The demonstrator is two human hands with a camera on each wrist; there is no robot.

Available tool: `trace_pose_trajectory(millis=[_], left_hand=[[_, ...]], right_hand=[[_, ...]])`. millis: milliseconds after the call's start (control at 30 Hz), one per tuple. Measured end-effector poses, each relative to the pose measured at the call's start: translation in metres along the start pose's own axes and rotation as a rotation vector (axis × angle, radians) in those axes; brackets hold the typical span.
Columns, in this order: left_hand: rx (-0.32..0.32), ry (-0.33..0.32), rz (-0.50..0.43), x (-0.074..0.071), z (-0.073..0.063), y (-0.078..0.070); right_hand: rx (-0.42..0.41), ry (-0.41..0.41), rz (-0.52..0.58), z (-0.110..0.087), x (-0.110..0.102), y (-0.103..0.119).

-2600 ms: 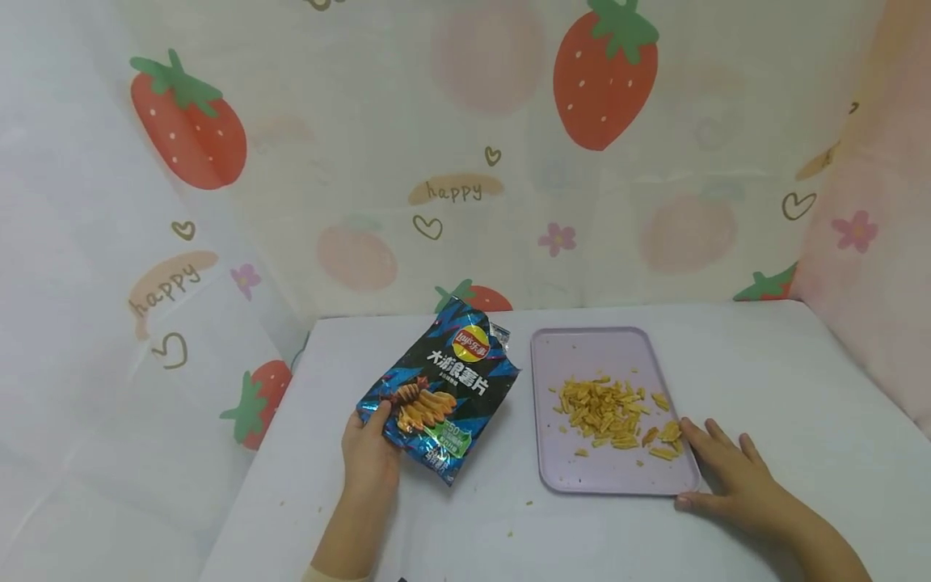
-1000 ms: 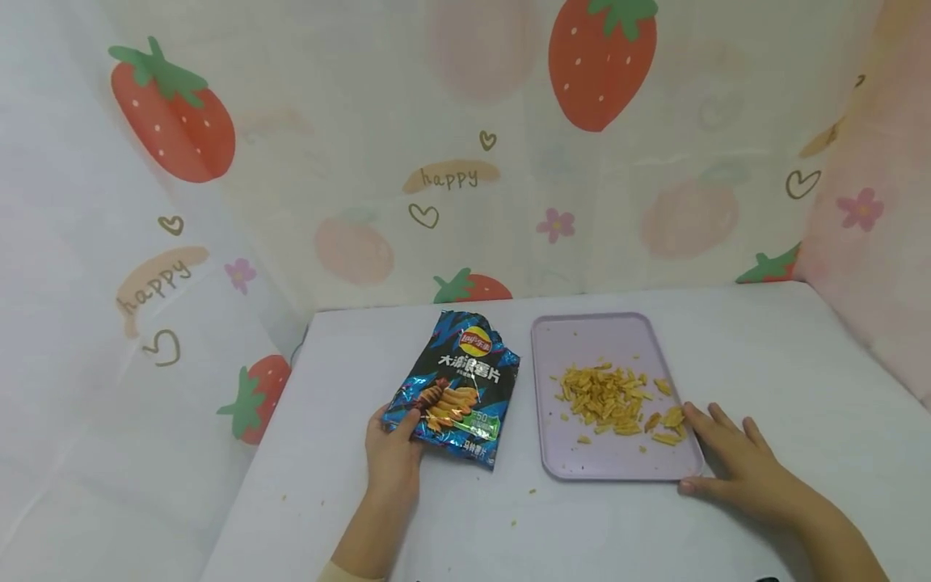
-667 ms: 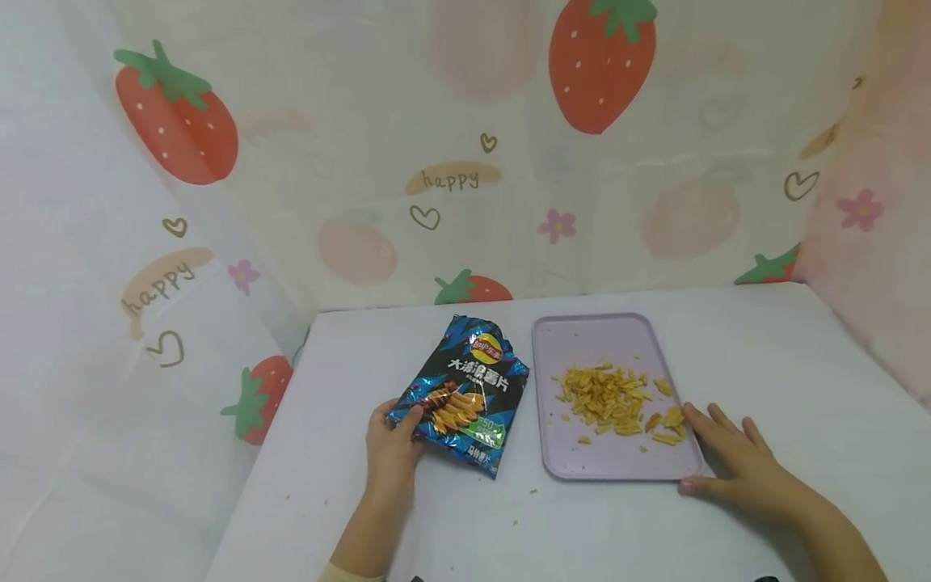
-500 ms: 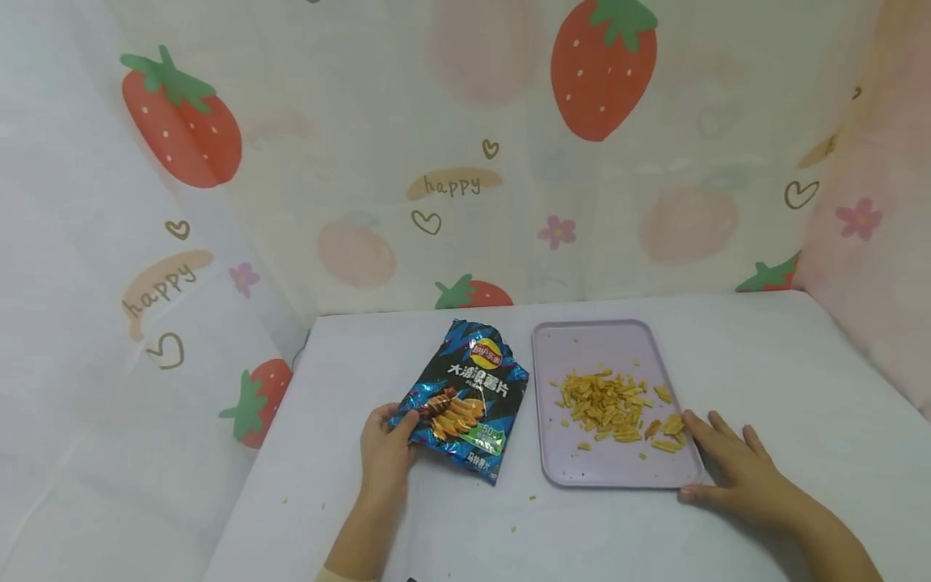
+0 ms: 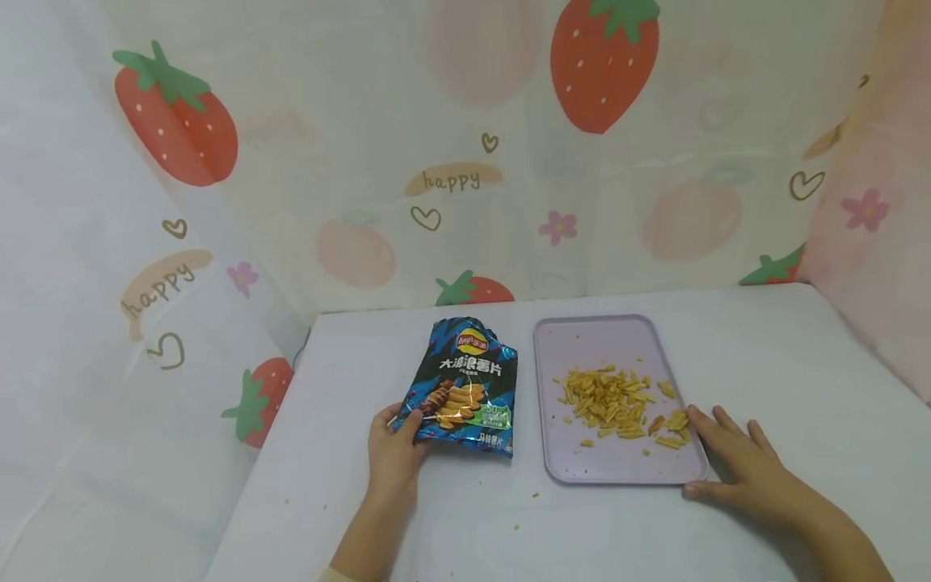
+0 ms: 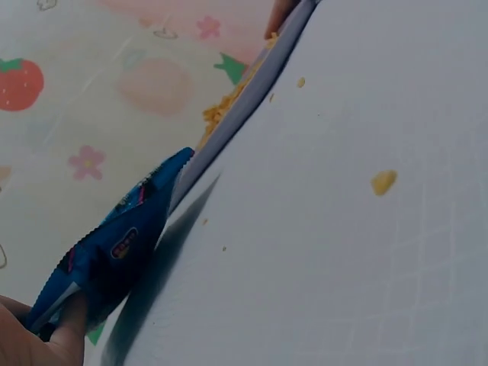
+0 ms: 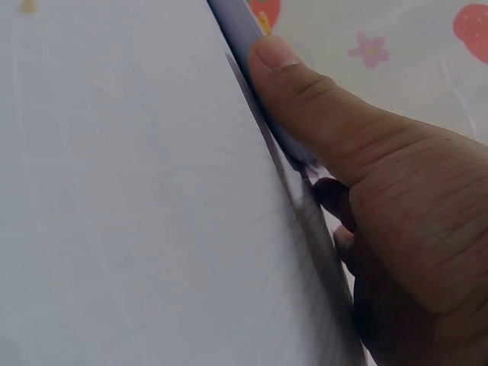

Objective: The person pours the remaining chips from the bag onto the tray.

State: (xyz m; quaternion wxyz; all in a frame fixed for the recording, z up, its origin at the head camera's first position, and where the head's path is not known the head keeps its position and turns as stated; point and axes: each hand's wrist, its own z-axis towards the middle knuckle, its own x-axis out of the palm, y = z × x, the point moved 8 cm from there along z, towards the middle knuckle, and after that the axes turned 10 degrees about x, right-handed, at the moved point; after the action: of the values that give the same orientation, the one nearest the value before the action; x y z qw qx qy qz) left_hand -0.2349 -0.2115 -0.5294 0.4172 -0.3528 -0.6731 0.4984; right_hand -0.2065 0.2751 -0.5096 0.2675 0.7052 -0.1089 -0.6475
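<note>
By its lower left corner, a blue and black Lay's potato chip bag (image 5: 473,388) is pinched between the thumb and fingers of my left hand (image 5: 393,449). The bag's top edge is torn. In the left wrist view the bag (image 6: 114,244) slants over the table, a dark shadow beside it. To its right lies a lilac tray (image 5: 585,343) bearing a heap of broken potato chips (image 5: 607,396). My right hand (image 5: 752,473) is spread around the tray's near right corner, thumb at the front edge, forefinger at the right side. In the right wrist view the thumb (image 7: 305,95) lies against the rim.
A white-covered table (image 5: 618,529) carries both things. Small chip crumbs (image 5: 536,494) are scattered in front of the tray and bag. Cloth curtains (image 5: 349,162) with strawberry prints stand behind and at both sides.
The bag has moved a little right with my left hand and turned from a strong slant to nearly upright. My right hand stays at the tray's corner; the view shifts slightly.
</note>
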Motion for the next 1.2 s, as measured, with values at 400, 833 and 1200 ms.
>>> trace_pose_trajectory(millis=[400,833,1200], left_hand=[[0.028,0.134,0.012,0.012,-0.005,-0.001],[0.083,0.343,0.361,0.000,-0.001,-0.006],[0.148,0.444,0.506,-0.008,0.001,-0.009]], right_hand=[[0.019,0.013,0.012,-0.002,-0.002,0.003],[0.030,0.023,0.012,-0.001,-0.003,-0.001],[0.013,0.001,0.018,-0.003,-0.005,0.005]])
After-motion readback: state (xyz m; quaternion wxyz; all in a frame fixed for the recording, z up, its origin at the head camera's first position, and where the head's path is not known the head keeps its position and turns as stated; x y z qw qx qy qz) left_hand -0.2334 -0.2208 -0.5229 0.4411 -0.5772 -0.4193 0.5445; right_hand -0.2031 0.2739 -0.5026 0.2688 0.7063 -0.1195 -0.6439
